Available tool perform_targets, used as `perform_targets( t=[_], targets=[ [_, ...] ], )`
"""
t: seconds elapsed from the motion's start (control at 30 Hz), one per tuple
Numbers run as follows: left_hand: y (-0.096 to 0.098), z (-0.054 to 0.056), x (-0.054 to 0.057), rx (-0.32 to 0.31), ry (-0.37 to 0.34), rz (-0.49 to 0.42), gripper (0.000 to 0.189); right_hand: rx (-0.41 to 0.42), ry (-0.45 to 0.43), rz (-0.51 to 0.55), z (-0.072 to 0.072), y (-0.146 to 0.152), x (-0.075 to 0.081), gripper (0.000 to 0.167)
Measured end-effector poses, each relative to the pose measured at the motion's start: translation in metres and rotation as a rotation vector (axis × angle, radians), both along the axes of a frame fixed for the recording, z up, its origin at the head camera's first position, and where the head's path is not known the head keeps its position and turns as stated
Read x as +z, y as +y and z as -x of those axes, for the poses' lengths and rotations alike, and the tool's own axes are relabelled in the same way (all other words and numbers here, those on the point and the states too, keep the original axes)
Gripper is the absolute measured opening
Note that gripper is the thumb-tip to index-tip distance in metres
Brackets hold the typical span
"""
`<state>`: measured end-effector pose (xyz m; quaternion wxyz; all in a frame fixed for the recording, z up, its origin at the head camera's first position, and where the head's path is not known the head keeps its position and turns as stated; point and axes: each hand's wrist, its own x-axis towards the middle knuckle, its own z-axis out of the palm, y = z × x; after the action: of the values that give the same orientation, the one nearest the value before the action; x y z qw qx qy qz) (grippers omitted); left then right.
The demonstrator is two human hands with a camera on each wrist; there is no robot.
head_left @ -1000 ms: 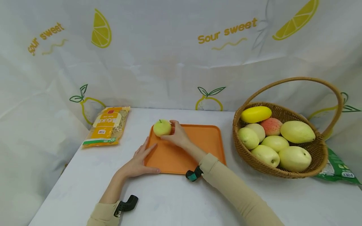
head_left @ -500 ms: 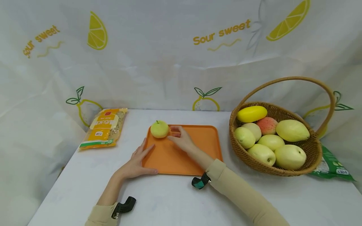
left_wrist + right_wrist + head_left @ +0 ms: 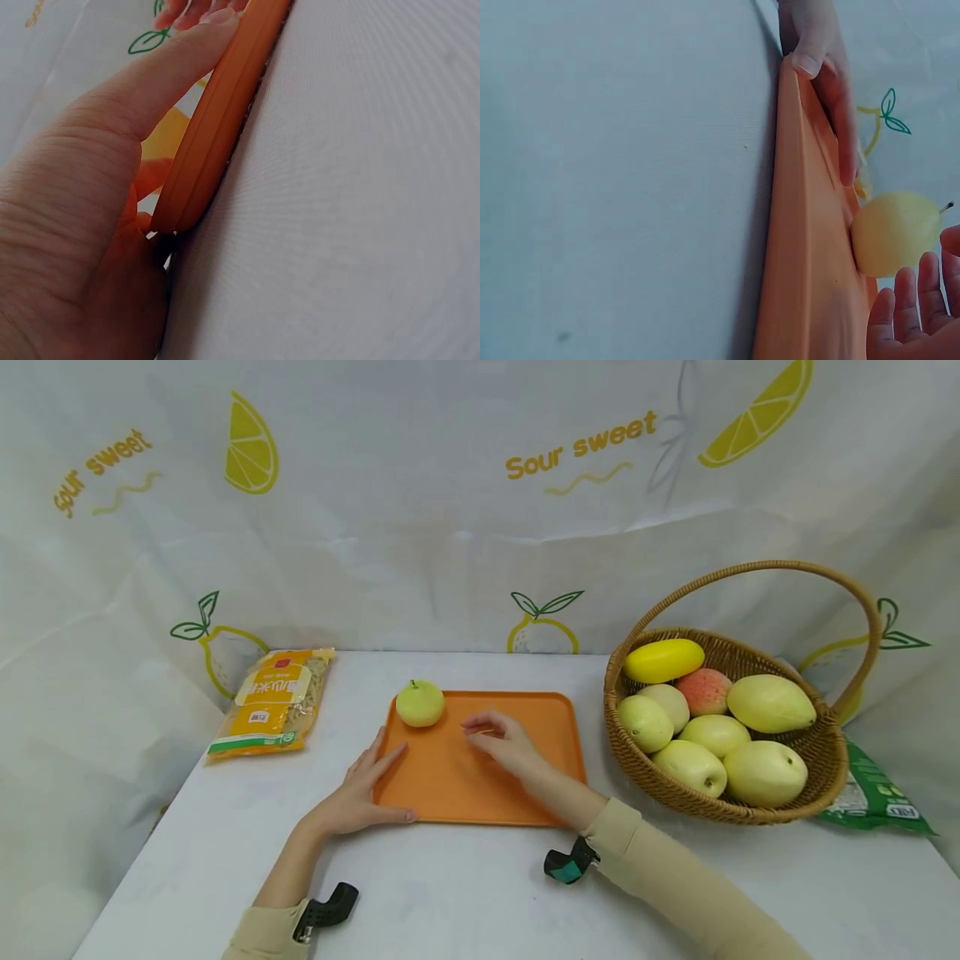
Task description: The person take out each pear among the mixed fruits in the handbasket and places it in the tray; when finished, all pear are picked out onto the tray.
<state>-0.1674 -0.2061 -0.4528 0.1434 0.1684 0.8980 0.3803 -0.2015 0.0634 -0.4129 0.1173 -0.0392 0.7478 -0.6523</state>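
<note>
A round yellow-green apple (image 3: 420,704) with a short stem sits in the far left corner of the orange tray (image 3: 472,789). My left hand (image 3: 356,797) lies over the tray's left side, fingers spread along the edge. In the left wrist view its thumb (image 3: 176,64) touches the tray's near rim (image 3: 214,139). My right hand (image 3: 513,753) hovers above the tray, to the right of the apple, with fingers loosely bent and nothing in them. The right wrist view shows those fingers (image 3: 907,315) apart from the apple (image 3: 896,234).
At the right stands a wicker basket (image 3: 667,795) with a tall handle, holding several pale fruits, a yellow fruit (image 3: 664,661) and a peach (image 3: 705,691). Behind it lies a green packet (image 3: 881,797). A yellow food packet (image 3: 273,702) lies at the left. A printed cloth hangs behind.
My right hand has let go of the apple and drawn back to the right and nearer. The apple stays in the tray's corner. My left hand keeps its place on the tray.
</note>
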Motion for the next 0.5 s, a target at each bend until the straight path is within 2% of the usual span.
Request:
perform_targets(
  t=[0.2,0.5],
  targets=[
    [0.001,0.000,-0.001,0.001,-0.002,0.000,0.103,0.066,-0.033,0.029,-0.013,0.018,0.003,0.028],
    [0.000,0.000,-0.003,-0.007,0.009,-0.007,0.102,0.153,-0.053,0.035,-0.033,0.049,0.020,0.038]
  ],
)
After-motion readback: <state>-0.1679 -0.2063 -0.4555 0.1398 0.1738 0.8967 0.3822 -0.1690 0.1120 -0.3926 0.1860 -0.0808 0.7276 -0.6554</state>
